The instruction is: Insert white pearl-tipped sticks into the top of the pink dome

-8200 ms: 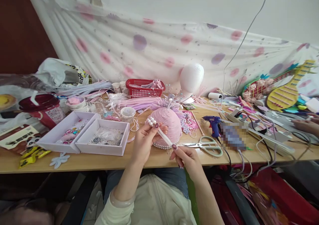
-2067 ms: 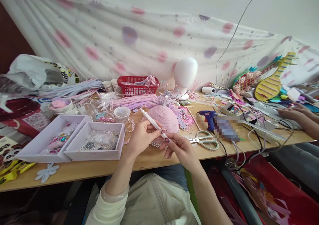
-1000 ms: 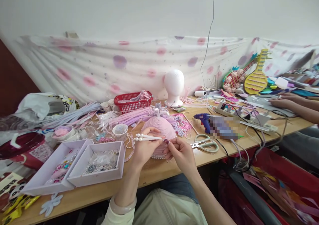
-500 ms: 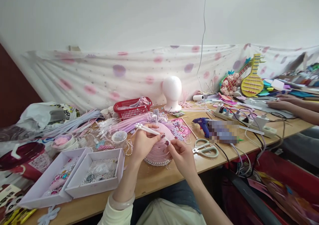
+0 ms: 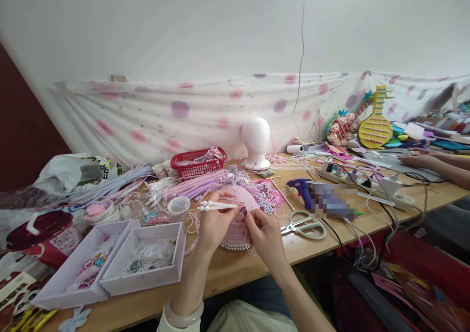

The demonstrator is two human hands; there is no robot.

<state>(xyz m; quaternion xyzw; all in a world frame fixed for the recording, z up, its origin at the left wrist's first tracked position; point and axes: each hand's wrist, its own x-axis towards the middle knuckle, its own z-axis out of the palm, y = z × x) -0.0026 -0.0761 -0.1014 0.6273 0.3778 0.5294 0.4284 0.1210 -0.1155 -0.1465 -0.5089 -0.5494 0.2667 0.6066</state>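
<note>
Between the thumb and fingers of my left hand (image 5: pixel 219 220) is a slim white clip (image 5: pixel 220 205) with pearl beads at its left end. My right hand (image 5: pixel 263 231) is closed in a pinch, its fingertips close to the clip's right end; what they hold is too small to make out. Behind and below both hands sits a pink ribbed dome (image 5: pixel 235 235) edged with silver beads, with pink and pearl decorations on top. Green-handled scissors (image 5: pixel 303 225) lie right of my right hand.
White boxes of beads (image 5: pixel 145 280), a red basket (image 5: pixel 199 164) and paper cups stand left. A white foam head (image 5: pixel 256 143) stands behind the dome. Right are a blue glue gun (image 5: pixel 300 191), a power strip (image 5: pixel 367 185) with cables, and another person's hands (image 5: pixel 418 159).
The view has shifted slightly, so most things appear a little lower and further right. My left hand has tilted the clip nearer to level. Both hands stay close together over the dome.
</note>
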